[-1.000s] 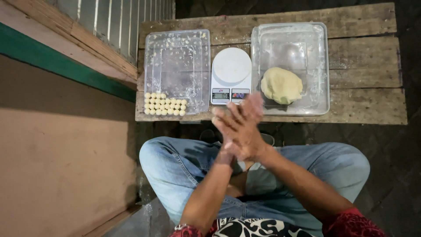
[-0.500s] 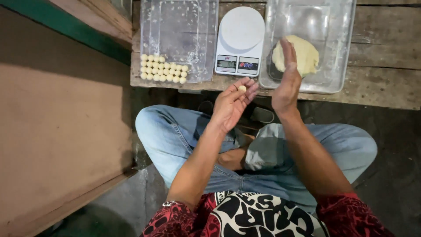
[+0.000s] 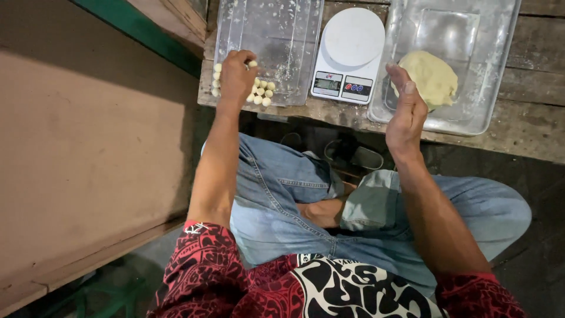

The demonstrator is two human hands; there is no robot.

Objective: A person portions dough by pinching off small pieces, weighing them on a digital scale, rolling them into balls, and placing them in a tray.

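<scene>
Setting a small round pale dough ball (image 3: 252, 63), pinched in the left hand (image 3: 235, 76), among the rowed dough balls (image 3: 262, 93) in the clear plastic tray (image 3: 282, 35). Right hand (image 3: 406, 109) open, near the yellow dough lump (image 3: 432, 76). Next, probably: pinching off more.

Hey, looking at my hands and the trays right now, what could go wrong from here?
1. The left hand is setting a small dough ball among the packed rows of small pale dough balls at the near end of the clear plastic tray; it might squash or scatter its neighbours.
2. The right hand hovers at the rim of the second clear tray holding the large dough lump; that tray overhangs the wooden table edge and might tip.
</scene>
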